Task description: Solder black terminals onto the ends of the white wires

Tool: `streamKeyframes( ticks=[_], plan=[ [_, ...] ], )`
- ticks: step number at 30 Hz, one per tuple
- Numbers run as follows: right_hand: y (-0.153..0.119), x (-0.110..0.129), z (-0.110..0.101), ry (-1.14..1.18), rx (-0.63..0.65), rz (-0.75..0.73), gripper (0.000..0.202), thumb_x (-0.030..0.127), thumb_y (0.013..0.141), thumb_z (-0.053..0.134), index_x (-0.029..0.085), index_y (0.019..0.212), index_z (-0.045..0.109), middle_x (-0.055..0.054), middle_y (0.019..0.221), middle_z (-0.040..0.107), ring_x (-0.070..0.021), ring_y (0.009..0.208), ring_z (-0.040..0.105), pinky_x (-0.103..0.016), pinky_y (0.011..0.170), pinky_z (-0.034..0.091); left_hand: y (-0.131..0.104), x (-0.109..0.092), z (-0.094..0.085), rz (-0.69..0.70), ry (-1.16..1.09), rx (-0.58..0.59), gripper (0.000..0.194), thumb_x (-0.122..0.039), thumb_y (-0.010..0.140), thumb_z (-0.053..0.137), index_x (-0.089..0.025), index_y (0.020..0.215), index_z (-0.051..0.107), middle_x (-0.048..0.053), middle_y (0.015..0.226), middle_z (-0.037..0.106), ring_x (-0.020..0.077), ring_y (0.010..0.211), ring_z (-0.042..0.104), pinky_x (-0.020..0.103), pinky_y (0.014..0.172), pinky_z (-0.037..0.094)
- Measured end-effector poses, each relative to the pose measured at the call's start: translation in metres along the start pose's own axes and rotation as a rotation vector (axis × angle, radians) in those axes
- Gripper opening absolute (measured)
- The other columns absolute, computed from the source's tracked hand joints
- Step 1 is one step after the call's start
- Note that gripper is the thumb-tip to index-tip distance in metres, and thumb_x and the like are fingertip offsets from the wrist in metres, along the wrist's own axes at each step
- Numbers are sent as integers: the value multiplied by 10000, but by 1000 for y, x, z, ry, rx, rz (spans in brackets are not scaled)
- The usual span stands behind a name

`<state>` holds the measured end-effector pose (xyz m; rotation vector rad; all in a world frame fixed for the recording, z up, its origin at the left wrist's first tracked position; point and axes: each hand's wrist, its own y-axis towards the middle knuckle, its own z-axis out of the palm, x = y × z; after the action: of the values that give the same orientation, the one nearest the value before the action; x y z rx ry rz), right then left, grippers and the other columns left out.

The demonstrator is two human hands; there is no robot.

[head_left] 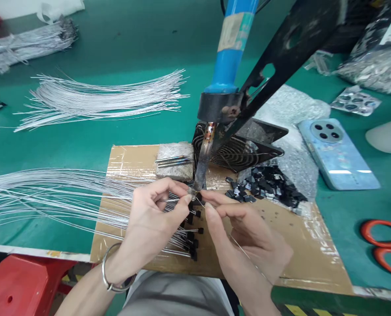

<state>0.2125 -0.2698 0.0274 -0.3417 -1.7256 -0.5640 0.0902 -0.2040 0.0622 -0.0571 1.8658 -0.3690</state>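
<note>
My left hand point(152, 224) is closed, thumb and forefinger pinching a small metal-looking piece point(192, 194) whose exact kind is too small to tell. That piece sits right at the tip of a blue-handled soldering iron point(228, 66), which a black bracket point(281, 66) holds tip down. Between the thumb and forefinger of my right hand point(248, 232) is a thin solder wire point(246, 254). Its end reaches toward the iron's tip, and its length trails back across my palm. Below my left fingers lie thin white wires point(66, 184) with small black ends point(193, 248).
Cardboard point(297, 259) covers the work spot. Around it are a sponge-like block point(169, 171) with metal rods, a black fan point(241, 151), loose black pieces point(271, 184), a blue phone point(342, 153) and red-handled scissors point(383, 243). More white wires point(106, 101) lie behind.
</note>
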Motion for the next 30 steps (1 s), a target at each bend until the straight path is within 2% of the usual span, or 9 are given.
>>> streamKeyframes(
  ticks=[16,24,30],
  plan=[
    [0,1,0,-11,2,-24,112,158,859,704,223,777,666,-58,1017,800,-197,909,773,-289,834,614,-2,0,-1,15,7,-3,72,-161,768,702,-156,696,691,48,836,738,139,695,626,213,511,376],
    [0,-2,0,-21,2,-47,111,155,851,713,215,770,667,-62,985,803,-197,907,774,-286,821,616,1,2,-1,10,-9,25,88,-151,778,693,-165,692,680,39,852,737,143,736,653,213,570,434],
    [-2,1,0,-17,-14,-43,110,146,833,730,218,769,678,-49,972,804,-184,866,775,-261,800,598,-1,1,-1,16,1,21,93,-160,784,695,-165,692,682,41,850,735,139,717,642,211,536,406]
  ],
)
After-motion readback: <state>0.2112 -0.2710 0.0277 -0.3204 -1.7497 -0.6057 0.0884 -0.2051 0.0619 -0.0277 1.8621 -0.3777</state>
